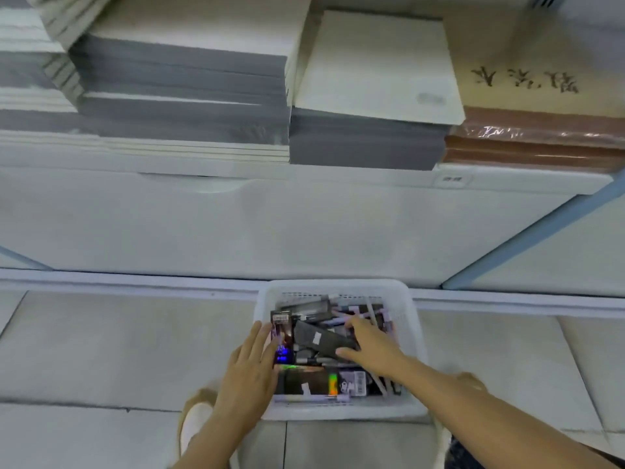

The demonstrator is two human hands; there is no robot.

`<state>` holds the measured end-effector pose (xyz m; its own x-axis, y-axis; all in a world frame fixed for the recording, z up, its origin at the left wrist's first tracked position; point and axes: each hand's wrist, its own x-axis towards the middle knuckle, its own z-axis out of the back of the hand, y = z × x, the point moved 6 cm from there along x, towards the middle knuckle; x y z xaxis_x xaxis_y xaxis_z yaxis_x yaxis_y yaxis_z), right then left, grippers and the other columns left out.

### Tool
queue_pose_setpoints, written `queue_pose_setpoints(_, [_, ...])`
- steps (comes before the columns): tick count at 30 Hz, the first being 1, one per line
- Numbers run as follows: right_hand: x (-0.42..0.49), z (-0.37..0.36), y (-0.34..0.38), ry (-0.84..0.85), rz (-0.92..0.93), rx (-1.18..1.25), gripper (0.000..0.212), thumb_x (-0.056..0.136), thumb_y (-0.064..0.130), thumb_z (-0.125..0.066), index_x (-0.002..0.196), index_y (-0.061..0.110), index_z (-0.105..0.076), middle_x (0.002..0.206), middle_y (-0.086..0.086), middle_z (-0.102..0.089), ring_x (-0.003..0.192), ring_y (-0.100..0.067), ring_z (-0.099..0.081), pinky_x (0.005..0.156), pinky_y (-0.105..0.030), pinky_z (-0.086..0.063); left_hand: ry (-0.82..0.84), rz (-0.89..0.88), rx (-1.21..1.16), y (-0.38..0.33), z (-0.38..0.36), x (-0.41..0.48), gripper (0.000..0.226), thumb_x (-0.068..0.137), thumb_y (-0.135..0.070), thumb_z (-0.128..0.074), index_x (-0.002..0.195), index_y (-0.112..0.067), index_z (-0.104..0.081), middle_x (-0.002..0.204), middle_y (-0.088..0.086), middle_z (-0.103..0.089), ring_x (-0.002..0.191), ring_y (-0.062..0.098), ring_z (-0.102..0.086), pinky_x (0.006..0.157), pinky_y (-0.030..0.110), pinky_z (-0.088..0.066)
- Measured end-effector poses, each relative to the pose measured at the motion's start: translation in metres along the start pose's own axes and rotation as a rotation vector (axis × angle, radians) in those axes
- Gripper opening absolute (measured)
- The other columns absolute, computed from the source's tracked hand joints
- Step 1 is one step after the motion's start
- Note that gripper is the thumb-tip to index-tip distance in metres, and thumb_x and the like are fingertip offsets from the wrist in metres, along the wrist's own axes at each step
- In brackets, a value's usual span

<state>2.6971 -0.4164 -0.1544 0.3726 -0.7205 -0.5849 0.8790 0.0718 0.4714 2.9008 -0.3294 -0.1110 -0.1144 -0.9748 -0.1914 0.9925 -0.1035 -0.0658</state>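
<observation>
A white plastic basket (414, 333) stands on the tiled floor, filled with several dark packets and pens. My left hand (248, 370) lies at the basket's left wall, fingers straight and touching a dark upright packet (282, 336). My right hand (370, 346) reaches in from the right and holds a flat black packet with a white label (321, 340), thumb under its near edge and fingers over its far edge. A dark packet with a shiny strip (314, 382) lies along the basket's near side.
Behind the basket rises a white shelf unit (270, 225). On its top sit stacks of grey-edged white pads (368, 137) and wrapped brown pads (541, 143). My white shoes (194, 424) stand on the floor tiles at each side of the basket.
</observation>
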Motion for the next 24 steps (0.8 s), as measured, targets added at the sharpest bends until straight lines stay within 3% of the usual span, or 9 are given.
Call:
queue_pose_setpoints(3, [0.005,-0.010,-0.003,-0.103,-0.019,0.051,0.037,0.087,0.039,-0.067,0.108,0.024,-0.042,0.103,0.003,-0.055,0.090,-0.013,-0.055,0.072,-0.026,-0.044,0.026,0.033,-0.028,0.001,-0.010,0.002,0.051,0.072,-0.028,-0.082,0.118,-0.010,-0.069,0.131,0.013,-0.061,0.125,0.033,-0.055,0.084,0.042,-0.056])
queue_pose_setpoints(7, [0.008,0.002,-0.008,-0.176,0.000,0.133,0.021,0.087,0.032,-0.068,0.092,0.031,-0.048,0.090,0.012,-0.054,0.084,-0.008,-0.054,0.069,-0.020,-0.039,0.035,0.046,-0.067,0.002,-0.011,0.004,0.054,0.070,-0.025,-0.084,0.119,-0.010,-0.067,0.131,0.013,-0.060,0.127,0.034,-0.052,0.087,0.044,-0.054])
queue_pose_setpoints(9, [0.008,0.018,-0.010,-0.192,0.004,0.212,0.012,0.086,0.028,-0.069,0.093,0.026,-0.059,0.089,0.011,-0.060,0.085,-0.009,-0.057,0.075,-0.023,-0.045,-0.009,0.049,-0.087,0.001,-0.007,0.006,0.050,0.072,-0.022,-0.082,0.118,-0.010,-0.067,0.130,0.013,-0.060,0.126,0.035,-0.053,0.091,0.046,-0.051])
queue_pose_setpoints(13, [0.004,0.050,0.001,-0.198,0.106,0.270,0.014,0.089,0.021,-0.066,0.102,0.016,-0.070,0.092,0.003,-0.067,0.086,-0.011,-0.061,0.081,-0.027,-0.048,-0.093,0.080,-0.210,-0.004,0.008,0.015,0.041,0.084,-0.017,-0.070,0.124,-0.010,-0.061,0.134,0.014,-0.055,0.127,0.034,-0.049,0.103,0.047,-0.042])
queue_pose_setpoints(16, [-0.001,0.062,0.012,-0.165,0.150,0.262,0.013,0.093,0.024,-0.061,0.099,0.015,-0.069,0.092,-0.002,-0.068,0.084,-0.015,-0.061,0.075,-0.027,-0.047,-0.142,0.023,-0.373,-0.014,0.020,0.025,0.043,0.094,-0.023,-0.057,0.136,-0.013,-0.050,0.144,0.007,-0.044,0.135,0.026,-0.038,0.112,0.040,-0.032])
queue_pose_setpoints(20, [-0.008,0.063,0.027,-0.068,0.169,0.274,0.017,0.093,0.027,-0.059,0.092,0.012,-0.067,0.086,-0.011,-0.066,0.073,-0.017,-0.055,0.068,-0.028,-0.042,-0.090,-0.085,-0.484,-0.035,0.025,0.034,0.058,0.092,-0.035,-0.059,0.143,-0.015,-0.039,0.148,0.002,-0.038,0.139,0.020,-0.032,0.115,0.032,-0.024])
queue_pose_setpoints(24, [-0.018,0.065,0.037,-0.039,0.174,0.397,0.021,0.091,0.029,-0.063,0.080,0.011,-0.065,0.068,0.002,-0.057,0.064,-0.010,-0.053,0.065,-0.026,-0.041,-0.013,-0.038,-0.621,-0.047,0.018,0.035,0.068,0.087,-0.041,-0.065,0.144,-0.017,-0.035,0.132,0.000,-0.047,0.121,0.017,-0.043,0.104,0.030,-0.035])
